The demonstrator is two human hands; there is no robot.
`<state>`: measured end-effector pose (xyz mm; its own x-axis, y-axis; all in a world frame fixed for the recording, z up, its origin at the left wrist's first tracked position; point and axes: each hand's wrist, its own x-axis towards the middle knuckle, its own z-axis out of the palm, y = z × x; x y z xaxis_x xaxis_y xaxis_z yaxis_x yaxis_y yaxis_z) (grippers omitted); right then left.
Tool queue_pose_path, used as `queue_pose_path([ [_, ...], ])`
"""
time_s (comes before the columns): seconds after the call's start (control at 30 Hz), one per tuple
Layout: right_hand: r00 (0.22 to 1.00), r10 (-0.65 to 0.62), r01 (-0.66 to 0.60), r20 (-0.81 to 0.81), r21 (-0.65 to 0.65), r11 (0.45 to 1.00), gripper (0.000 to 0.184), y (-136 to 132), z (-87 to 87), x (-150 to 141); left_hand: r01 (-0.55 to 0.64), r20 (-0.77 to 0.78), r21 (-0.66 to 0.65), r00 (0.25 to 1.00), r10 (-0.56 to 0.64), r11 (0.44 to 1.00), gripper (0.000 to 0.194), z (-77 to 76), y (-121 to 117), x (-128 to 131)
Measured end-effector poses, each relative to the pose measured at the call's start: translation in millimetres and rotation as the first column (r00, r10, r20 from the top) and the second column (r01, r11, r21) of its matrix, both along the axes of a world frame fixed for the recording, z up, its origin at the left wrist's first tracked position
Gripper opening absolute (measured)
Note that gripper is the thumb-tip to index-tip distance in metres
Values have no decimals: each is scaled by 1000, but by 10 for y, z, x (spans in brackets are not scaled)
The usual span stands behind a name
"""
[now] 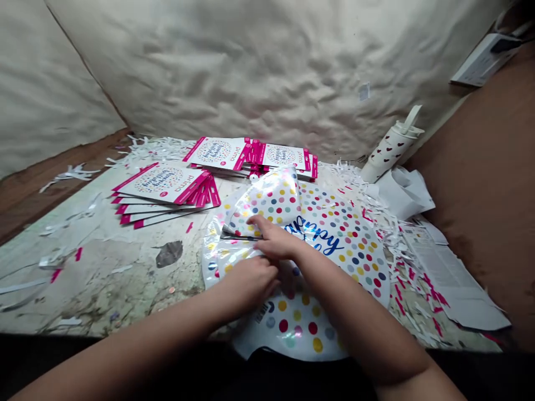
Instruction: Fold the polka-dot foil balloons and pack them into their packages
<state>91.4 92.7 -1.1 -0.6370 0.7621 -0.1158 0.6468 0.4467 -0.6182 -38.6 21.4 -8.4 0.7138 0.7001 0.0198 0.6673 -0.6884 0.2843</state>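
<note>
hands [251, 284] press a dotted foil balloon [343, 245], card packets [163, 189] stacked beyond.

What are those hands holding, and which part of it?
They hold a polka-dot foil balloon. The right hand is on its folded-over flap, and the left hand grips the foil just below that fold.

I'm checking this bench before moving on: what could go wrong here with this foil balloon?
The foil balloon under the right hand could crease or tear along its sharp fold. The left hand might nudge the nearby stack of pink-edged packets out of line. Shredded paper scraps beside it could catch in the fold.
</note>
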Motion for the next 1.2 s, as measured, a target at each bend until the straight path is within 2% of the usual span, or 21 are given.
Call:
queue_pose_path([
  [0.03, 1000, -23, 22, 5, 28, 999, 58, -6, -27, 46, -26, -26, 49, 999, 27, 998, 23, 37, 43, -157],
  [0.1, 999, -40, 37, 32, 77, 996, 55, -34, -65, 59, -92, -115, 254, 986, 124, 963, 31, 94, 202, -474],
  [0.2, 993, -104, 91, 62, 173, 981, 48, -75, -94, -86, -33, -304, 393, 939, 163, 919, 28, 187, 471, -815],
  [0.27, 981, -176, 153, 83, 226, 962, 44, -81, -114, -240, 1, -351, 425, 922, 164, 905, 28, 279, 549, -879],
  [0.33, 967, -235, 203, 97, 267, 942, 36, -64, -146, -381, -29, -294, 487, 936, 195, 873, 29, 362, 510, -819],
  [0.37, 962, -255, 218, 100, 282, 934, 30, -46, -162, -428, -42, -254, 489, 949, 189, 871, 29, 380, 460, -761],
  [0.43, 953, -286, 245, 98, 303, 921, 24, 11, -167, -439, -8, -212, 401, 972, 101, 916, 30, 338, 348, -643],
  [0.5, 940, -334, 294, 74, 322, 900, 24, 86, -86, -289, 34, -200, 279, 980, 23, 960, 34, 198, 282, -571],
  [0.53, 926, -374, 338, 47, 339, 878, 26, 123, 2, -150, 20, -203, 228, 979, 28, 973, 45, 110, 276, -561],
  [0.6, 872, -487, 461, -41, 399, 793, 34, 172, 271, 230, -85, -221, 152, 968, 118, 985, 77, -51, 304, -573],
  [0.63, 821, -558, 546, -121, 449, 707, 37, 173, 436, 442, -150, -233, 115, 957, 173, 982, 90, -108, 329, -585],
  [0.7, 707, -646, 675, -288, 549, 493, 38, 107, 762, 829, -232, -264, 35, 936, 233, 972, 101, -154, 375, -596],
  [0.73, 668, -619, 709, -414, 609, 357, 36, 38, 890, 973, -254, -273, 6, 930, 246, 967, 104, -145, 395, -593],
  [0.77, 676, -544, 706, -497, 649, 284, 32, -55, 975, 1075, -270, -276, -14, 926, 256, 963, 105, -121, 413, -588],
  [0.8, 714, -436, 683, -548, 682, 261, 27, -166, 1010, 1135, -283, -271, -33, 926, 264, 959, 102, -84, 432, -585],
  [0.83, 769, -303, 637, -563, 711, 298, 20, -291, 987, 1158, -289, -255, -56, 930, 267, 956, 97, -39, 451, -591],
  [0.9, 862, -55, 462, -504, 738, 492, 22, -559, 786, 1143, -323, -178, -121, 937, 300, 939, 76, 57, 494, -644],
  [0.97, 905, 89, 251, -416, 690, 678, 32, -818, 440, 1123, -426, -38, -176, 904, 426, 888, 59, 146, 536, -746],
  [1.0, 922, 110, 173, -372, 650, 740, 33, -932, 248, 1129, -493, 57, -223, 855, 516, 841, 54, 181, 556, -804],
  [1.1, 962, 94, 60, -257, 534, 843, 32, -1179, -250, 1214, -578, 267, -440, 646, 715, 687, 49, 242, 620, -915],
  [1.2, 972, 98, 12, -213, 461, 887, 30, -1265, -492, 1312, -482, 266, -708, 495, 827, 516, 48, 243, 745, -834],
])
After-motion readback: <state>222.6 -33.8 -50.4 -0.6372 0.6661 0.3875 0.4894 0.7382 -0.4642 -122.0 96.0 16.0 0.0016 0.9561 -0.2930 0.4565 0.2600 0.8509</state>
